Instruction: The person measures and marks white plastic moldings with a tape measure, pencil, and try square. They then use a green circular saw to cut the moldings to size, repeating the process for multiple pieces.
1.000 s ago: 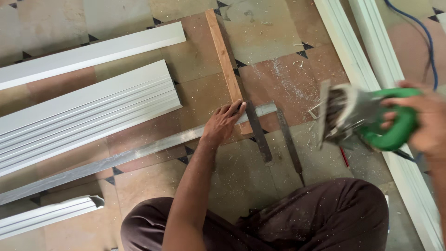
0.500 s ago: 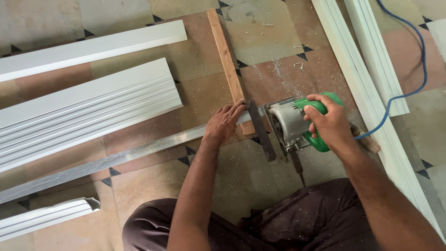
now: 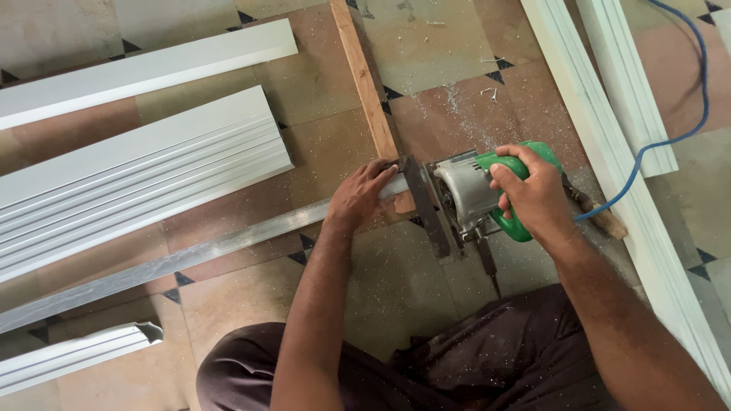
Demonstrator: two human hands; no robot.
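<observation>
Down on the tiled floor [image 3: 426, 46], between my knees, I press my left hand [image 3: 364, 196] flat on the long aluminium channel [image 3: 190, 257], fingers spread and bent over its end, pinning it rather than closing round it. It lies slantwise across the floor, and its near end rests on the wooden batten [image 3: 364, 80], which, as I judge it, lifts the metal off the tiles so a blade has room beneath. I keep that hand just beside the cutting spot so the piece cannot chatter or slide.

My right hand [image 3: 533, 194] is wrapped tight round the green handle of the circular saw [image 3: 472, 194], knuckles up, with the motor housing toward my left hand and the base plate set at the channel's end. I cannot see the blade itself; the body of the tool hides it. The blue power cord [image 3: 689, 99] trails away to the right, behind the saw and clear of the cut.

Around me, white ribbed panels [image 3: 137, 179] lie stacked to the left with a flat white board [image 3: 145, 68] above them, and long white mouldings [image 3: 609, 114] run down the right side. Metal chips are scattered over the floor and my dark trousers [image 3: 487, 358]. My left fingers sit very near the saw, and the mouldings crowd my right elbow.
</observation>
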